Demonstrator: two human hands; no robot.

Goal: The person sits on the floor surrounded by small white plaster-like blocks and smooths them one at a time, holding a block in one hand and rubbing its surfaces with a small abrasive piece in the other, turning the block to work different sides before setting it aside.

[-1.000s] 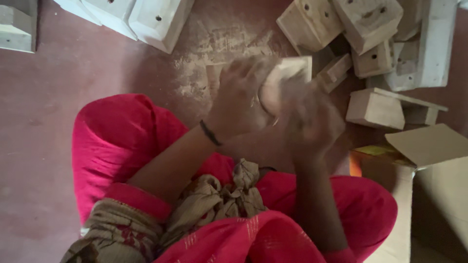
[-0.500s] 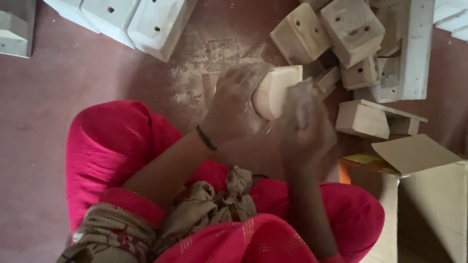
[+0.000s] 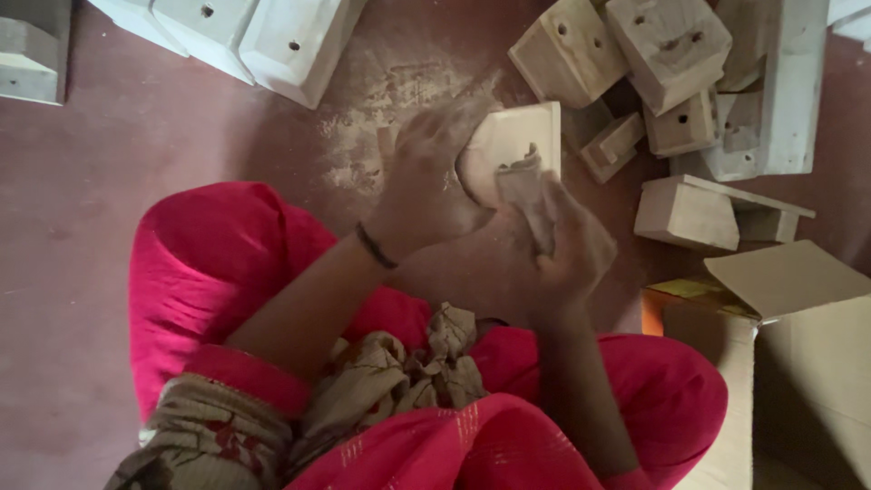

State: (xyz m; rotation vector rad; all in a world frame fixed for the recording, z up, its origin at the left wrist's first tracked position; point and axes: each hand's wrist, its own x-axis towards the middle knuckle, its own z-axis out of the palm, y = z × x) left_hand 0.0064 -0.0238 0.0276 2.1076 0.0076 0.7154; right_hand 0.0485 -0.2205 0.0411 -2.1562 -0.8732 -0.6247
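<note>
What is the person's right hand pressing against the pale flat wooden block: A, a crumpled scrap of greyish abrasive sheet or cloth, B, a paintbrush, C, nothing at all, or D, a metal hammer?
A: the right hand grips a crumpled greyish scrap against the pale flat wooden block, which the left hand steadies.

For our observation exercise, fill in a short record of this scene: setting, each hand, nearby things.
Setting: person seated on a reddish floor dusted with sawdust
Left hand: grip on a pale wooden block
Right hand: presses crumpled sandpaper against the block
Right side: heap of unfinished wooden blocks, open cardboard box
Top left: white-painted blocks
</note>
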